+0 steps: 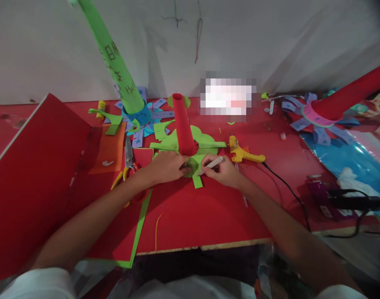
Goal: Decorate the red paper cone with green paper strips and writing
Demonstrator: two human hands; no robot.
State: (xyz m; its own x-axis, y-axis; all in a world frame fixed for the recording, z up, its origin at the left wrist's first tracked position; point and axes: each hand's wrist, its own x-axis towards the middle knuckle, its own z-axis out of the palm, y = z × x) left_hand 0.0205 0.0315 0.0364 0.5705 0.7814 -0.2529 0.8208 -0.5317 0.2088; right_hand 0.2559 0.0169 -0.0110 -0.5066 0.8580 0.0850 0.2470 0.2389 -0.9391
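A red paper tube [183,128] stands on a green flower-shaped paper base [205,135] with strips sticking out, at the middle of the red table. My right hand [222,170] is closed around a white pen [215,162], whose lower end points down at the front part of the green base. My left hand [171,167] rests against the front left of the base, close to the foot of the tube. Its fingers are curled, and what they hold, if anything, is hidden. A green strip [197,182] hangs toward me between the hands.
A yellow glue gun [246,155] with a black cable lies right of my right hand. Scissors [129,155] lie beneath my left forearm. A tall green tube [121,74] stands at back left, a red tube [351,93] leans at right, and a red board [37,178] rises at left.
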